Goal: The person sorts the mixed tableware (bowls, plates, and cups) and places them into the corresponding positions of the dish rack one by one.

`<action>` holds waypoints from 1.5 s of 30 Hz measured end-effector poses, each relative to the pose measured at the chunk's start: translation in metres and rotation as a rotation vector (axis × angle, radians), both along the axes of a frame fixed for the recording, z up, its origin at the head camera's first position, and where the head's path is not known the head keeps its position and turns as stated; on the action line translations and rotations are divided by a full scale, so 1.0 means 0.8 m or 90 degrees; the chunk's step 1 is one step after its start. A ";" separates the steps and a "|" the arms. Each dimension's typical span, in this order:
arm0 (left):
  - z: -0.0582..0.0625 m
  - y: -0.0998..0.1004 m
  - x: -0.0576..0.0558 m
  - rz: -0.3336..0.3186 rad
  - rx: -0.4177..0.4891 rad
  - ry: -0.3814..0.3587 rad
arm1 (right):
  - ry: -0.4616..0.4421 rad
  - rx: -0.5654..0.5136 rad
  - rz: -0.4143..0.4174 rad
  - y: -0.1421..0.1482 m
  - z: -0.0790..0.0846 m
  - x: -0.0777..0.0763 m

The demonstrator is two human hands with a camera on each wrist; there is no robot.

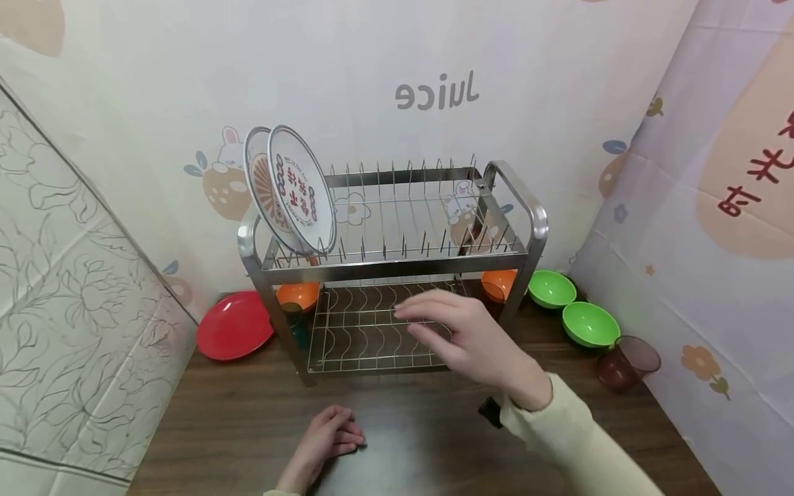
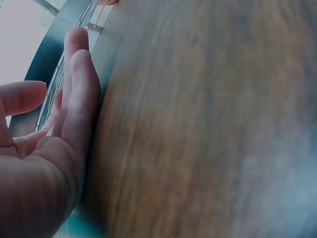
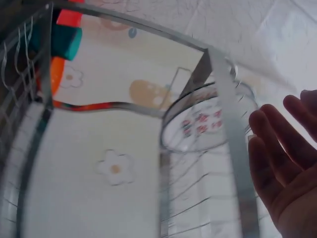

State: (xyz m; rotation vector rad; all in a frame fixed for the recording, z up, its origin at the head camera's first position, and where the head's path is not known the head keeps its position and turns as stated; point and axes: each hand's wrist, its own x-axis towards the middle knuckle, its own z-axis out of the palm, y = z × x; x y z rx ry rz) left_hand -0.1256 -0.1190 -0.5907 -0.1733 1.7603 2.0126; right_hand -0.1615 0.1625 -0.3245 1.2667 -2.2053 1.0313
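My right hand (image 1: 462, 334) is raised in front of the metal dish rack (image 1: 397, 265), its fingers slightly bent and holding nothing. In the right wrist view its fingers (image 3: 277, 153) show beside the upper frame of the rack. My left hand (image 1: 325, 441) rests on the wooden table with loosely bent fingers and nothing in them; its side lies along the tabletop in the left wrist view. Two white plates, the front one (image 1: 304, 189) with red lettering, stand tilted in the upper tier at the left end. The lower wire tier (image 1: 372, 344) is partly hidden behind my right hand.
A red plate (image 1: 234, 325) lies left of the rack, near an orange bowl (image 1: 299, 295) and a dark green cup (image 1: 296, 327). On the right are another orange bowl (image 1: 498, 281), two green bowls (image 1: 591, 325) and a brownish clear cup (image 1: 628, 364). Printed sheets hang behind and beside the table.
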 end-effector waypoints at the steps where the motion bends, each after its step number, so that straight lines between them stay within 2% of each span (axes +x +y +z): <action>1: 0.000 -0.001 -0.001 -0.001 -0.003 0.003 | -0.031 -0.028 -0.009 0.005 -0.014 0.001; 7: 0.002 -0.005 -0.002 -0.001 -0.012 0.016 | -0.241 -0.191 -0.087 0.026 -0.111 0.005; 11: 0.000 -0.003 -0.001 -0.005 -0.002 0.015 | -0.372 -0.229 -0.126 0.036 -0.169 0.012; 15: -0.001 -0.001 0.001 -0.008 0.003 0.015 | -0.461 -0.232 -0.139 0.045 -0.219 0.025; 18: -0.002 0.001 0.001 -0.006 0.001 0.016 | -0.537 -0.254 -0.125 0.052 -0.249 0.034; 20: -0.002 0.002 0.000 -0.006 -0.001 0.015 | -0.618 -0.293 -0.119 0.054 -0.265 0.040; 23: -0.002 0.003 -0.002 -0.013 -0.008 0.015 | -0.750 -0.360 -0.104 0.058 -0.284 0.048; 26: 0.001 -0.002 -0.001 -0.031 -0.025 0.028 | -0.830 -0.385 -0.103 0.060 -0.298 0.054; 30: 0.008 -0.021 0.002 -0.042 -0.052 0.061 | -0.861 -0.398 -0.104 0.064 -0.313 0.058; 33: 0.014 -0.045 0.004 -0.023 -0.079 0.075 | -0.863 -0.412 -0.100 0.065 -0.323 0.057; 38: 0.026 -0.086 0.001 0.038 -0.153 0.072 | -0.838 -0.411 -0.096 0.066 -0.333 0.059; 41: 0.031 -0.105 -0.006 0.093 -0.223 0.078 | -0.821 -0.411 -0.102 0.066 -0.335 0.061; 45: 0.044 -0.128 -0.021 0.135 -0.299 0.076 | -0.811 -0.421 -0.095 0.068 -0.337 0.060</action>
